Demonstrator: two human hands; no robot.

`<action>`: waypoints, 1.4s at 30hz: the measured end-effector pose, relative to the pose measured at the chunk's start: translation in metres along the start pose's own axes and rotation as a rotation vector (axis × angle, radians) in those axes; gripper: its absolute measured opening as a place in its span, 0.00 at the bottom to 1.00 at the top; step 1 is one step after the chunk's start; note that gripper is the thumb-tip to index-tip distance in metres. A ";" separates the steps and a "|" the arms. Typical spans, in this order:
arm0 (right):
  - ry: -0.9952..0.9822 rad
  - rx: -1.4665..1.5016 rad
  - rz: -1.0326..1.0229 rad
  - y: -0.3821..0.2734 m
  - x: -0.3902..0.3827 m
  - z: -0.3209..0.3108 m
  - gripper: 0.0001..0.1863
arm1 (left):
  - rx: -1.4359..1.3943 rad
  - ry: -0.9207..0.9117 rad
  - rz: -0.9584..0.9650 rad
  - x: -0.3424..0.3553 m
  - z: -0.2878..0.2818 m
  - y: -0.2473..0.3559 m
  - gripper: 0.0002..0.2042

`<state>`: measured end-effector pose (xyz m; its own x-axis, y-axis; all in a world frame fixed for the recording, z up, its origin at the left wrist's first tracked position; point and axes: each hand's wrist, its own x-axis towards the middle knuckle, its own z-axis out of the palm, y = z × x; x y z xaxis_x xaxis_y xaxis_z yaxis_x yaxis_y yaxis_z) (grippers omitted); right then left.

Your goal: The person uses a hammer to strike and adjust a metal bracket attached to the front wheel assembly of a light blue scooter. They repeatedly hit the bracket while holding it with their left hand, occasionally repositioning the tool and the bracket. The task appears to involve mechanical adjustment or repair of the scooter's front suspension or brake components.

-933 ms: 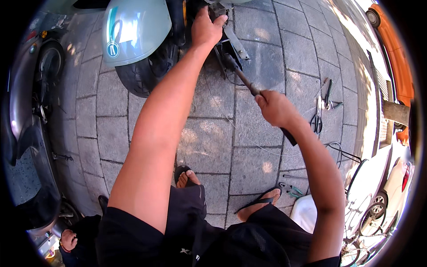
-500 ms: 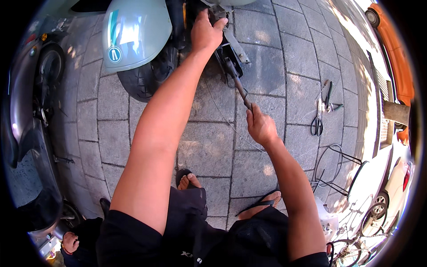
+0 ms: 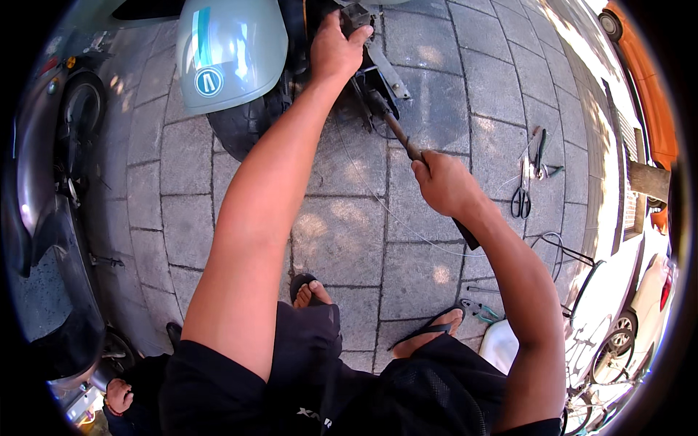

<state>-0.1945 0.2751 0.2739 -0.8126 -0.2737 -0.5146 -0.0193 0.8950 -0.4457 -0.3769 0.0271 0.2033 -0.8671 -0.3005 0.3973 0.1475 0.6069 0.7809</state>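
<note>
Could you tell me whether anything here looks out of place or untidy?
Hand tools lie loose on the grey paving stones: black-handled scissors, dark pliers, teal-handled pliers. A thin wire trails across the ground. Nothing looks broken.

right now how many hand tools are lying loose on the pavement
3 that I can make out: scissors and dark-handled pliers lie together right of the right hand, and teal-handled pliers lie by the right foot. Others may be hidden.

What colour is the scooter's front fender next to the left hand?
Pale grey-green fender, with a teal stripe and a round emblem; head view, the only one, shows it clearly.
</note>
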 end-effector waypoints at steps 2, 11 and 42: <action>0.051 0.031 0.043 0.015 -0.004 0.034 0.22 | -0.016 -0.027 -0.010 -0.005 -0.001 0.002 0.32; 0.275 -0.048 -0.134 0.059 0.013 0.079 0.19 | -0.130 -0.185 0.009 0.006 -0.013 -0.005 0.36; -0.268 -0.091 0.086 -0.050 0.005 -0.083 0.24 | -0.502 -0.708 -0.116 0.024 -0.083 -0.010 0.40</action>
<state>-0.2457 0.2584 0.3543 -0.6311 -0.2678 -0.7281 -0.0188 0.9435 -0.3307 -0.3597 -0.0470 0.2454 -0.9566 0.2886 0.0394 0.0875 0.1556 0.9839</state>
